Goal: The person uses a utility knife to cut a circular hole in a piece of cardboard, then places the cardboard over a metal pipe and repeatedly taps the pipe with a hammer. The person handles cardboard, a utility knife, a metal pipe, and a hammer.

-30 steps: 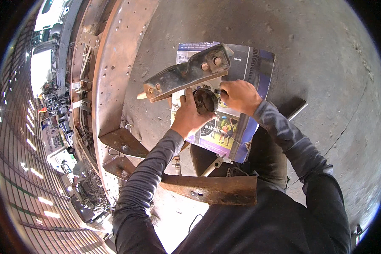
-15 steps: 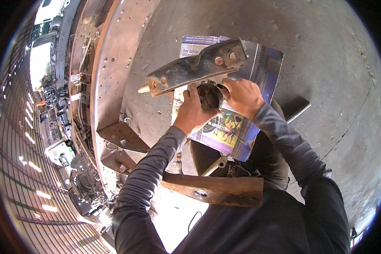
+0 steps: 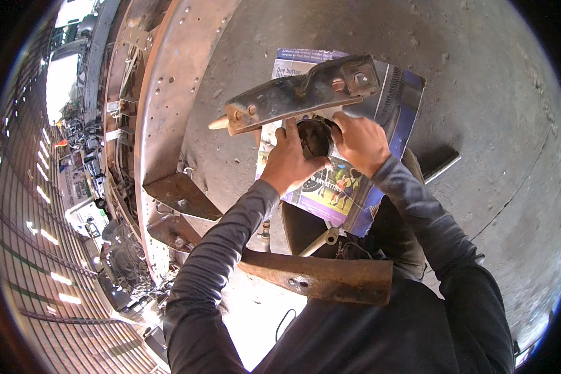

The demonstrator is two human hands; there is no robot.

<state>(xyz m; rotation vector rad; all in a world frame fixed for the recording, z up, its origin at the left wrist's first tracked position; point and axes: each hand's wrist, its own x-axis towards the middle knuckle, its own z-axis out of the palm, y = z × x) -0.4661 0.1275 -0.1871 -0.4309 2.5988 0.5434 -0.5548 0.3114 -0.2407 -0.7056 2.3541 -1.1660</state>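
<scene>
My left hand (image 3: 288, 162) curls round the left side of a round, dark metal part (image 3: 315, 139) with a ring-like rim and a brownish inside. Its thumb presses along the near edge. On the opposite side, my right hand (image 3: 361, 144) is closed with thumb and fingers at the rim; its fingertips are partly hidden. The part is held over a flat printed cardboard piece (image 3: 396, 118) with purple edges. Just beyond my hands, a heavy dark steel bracket (image 3: 293, 93) with rusty ends and several holes lies across the cardboard.
A rusty curved metal bar (image 3: 330, 278) lies nearest my body. Behind it is a metal tube (image 3: 318, 242) with a round eye. To the left runs a large rusty frame rail (image 3: 159, 93) with holes and plate brackets (image 3: 182, 198). Concrete floor (image 3: 498, 124) extends right.
The bracket, cardboard and hands appear slightly further right in the picture. Both hands keep hold of the round part, the right fingers a little shifted at its rim.
</scene>
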